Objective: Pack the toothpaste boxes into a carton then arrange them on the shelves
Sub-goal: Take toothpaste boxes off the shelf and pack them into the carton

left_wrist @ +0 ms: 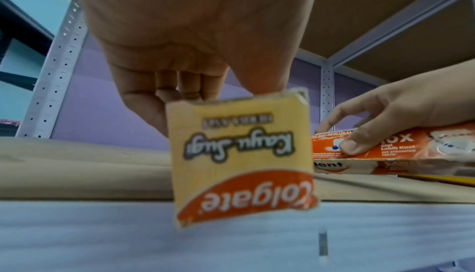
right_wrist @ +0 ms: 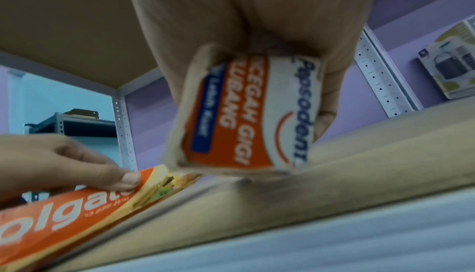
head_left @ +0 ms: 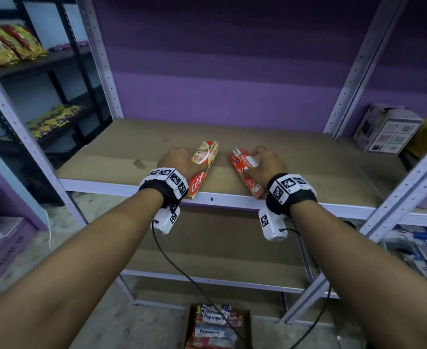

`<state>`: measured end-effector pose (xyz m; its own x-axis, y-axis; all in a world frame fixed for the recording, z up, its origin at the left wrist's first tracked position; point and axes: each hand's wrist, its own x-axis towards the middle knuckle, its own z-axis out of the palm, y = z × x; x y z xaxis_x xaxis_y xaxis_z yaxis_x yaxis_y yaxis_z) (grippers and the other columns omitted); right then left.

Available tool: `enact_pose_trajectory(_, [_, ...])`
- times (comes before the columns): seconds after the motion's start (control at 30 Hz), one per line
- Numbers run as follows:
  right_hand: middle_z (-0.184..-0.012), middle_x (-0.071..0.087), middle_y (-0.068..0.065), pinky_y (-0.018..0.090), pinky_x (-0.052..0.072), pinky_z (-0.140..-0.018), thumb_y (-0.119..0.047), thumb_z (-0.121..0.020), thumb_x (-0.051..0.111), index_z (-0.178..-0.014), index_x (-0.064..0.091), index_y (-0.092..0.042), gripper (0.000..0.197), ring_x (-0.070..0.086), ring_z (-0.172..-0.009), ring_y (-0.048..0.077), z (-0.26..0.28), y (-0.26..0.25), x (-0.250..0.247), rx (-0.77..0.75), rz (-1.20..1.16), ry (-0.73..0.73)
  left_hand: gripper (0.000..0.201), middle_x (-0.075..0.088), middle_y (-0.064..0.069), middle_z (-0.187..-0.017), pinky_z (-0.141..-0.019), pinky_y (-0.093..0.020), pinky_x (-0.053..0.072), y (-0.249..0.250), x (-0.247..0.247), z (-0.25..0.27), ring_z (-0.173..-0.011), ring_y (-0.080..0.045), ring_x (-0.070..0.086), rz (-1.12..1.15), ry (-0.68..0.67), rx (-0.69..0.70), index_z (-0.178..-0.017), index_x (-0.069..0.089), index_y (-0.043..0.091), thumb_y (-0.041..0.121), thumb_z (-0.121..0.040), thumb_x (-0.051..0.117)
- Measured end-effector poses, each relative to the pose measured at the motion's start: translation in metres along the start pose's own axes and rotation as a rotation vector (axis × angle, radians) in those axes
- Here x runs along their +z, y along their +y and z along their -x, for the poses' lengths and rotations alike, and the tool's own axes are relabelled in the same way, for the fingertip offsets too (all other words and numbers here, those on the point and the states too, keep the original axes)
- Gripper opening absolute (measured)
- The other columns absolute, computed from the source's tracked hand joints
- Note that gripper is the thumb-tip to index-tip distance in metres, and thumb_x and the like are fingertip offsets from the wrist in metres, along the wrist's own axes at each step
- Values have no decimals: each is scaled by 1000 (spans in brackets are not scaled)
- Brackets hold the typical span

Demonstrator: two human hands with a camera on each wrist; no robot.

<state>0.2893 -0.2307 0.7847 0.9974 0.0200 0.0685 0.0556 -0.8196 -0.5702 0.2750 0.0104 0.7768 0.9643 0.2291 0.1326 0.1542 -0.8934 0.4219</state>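
My left hand (head_left: 179, 161) grips a red and yellow Colgate box (head_left: 203, 167) over the front of the brown shelf board (head_left: 121, 152); the same Colgate box (left_wrist: 239, 154) fills the left wrist view, end toward the camera. My right hand (head_left: 262, 163) holds a red and white Pepsodent box (head_left: 244, 167) a short way to the right, its near end over the shelf's front rail. In the right wrist view the Pepsodent box (right_wrist: 246, 114) sits between thumb and fingers. On the floor below stands an open carton (head_left: 217, 326) with several toothpaste boxes in it.
White slotted uprights (head_left: 106, 59) frame the shelf bay, with a purple wall behind. A printed white box (head_left: 386, 129) stands on the adjoining shelf to the right. A black rack (head_left: 31, 61) at the left holds snack packets. Wrist camera cables hang toward the carton.
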Motion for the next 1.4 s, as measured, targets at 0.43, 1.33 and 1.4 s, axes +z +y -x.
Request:
enact_pose_trajectory(0.43, [-120,48,14,45,53,-87,-25,-82,70,-129,51,-24,51,53,-107,39,-4,-5,30,-54,203,96,57,69,-2,-110,-74,-29,53,17,12,-12,-96,-25,67,-141,4,113,-125,63,35,63,-76,67])
enact_pose_trajectory(1.33, [-126,58,5,24,36,-84,-30,-79,80,-128,62,-26,53,56,-110,22,17,14,-19,-285,347,-144,55,55,-3,-136,-102,-31,42,-6,-30,21,-119,-21,54,-143,-303,335,-135,58,31,38,-83,76])
enact_pose_trajectory(1.4, [-126,60,6,24,39,-82,-28,-79,78,-129,63,-27,52,58,-109,23,14,11,-16,-275,345,-131,54,54,-4,-139,-104,-32,42,-4,-28,20,-121,-22,54,-132,-294,322,-136,57,31,36,-84,74])
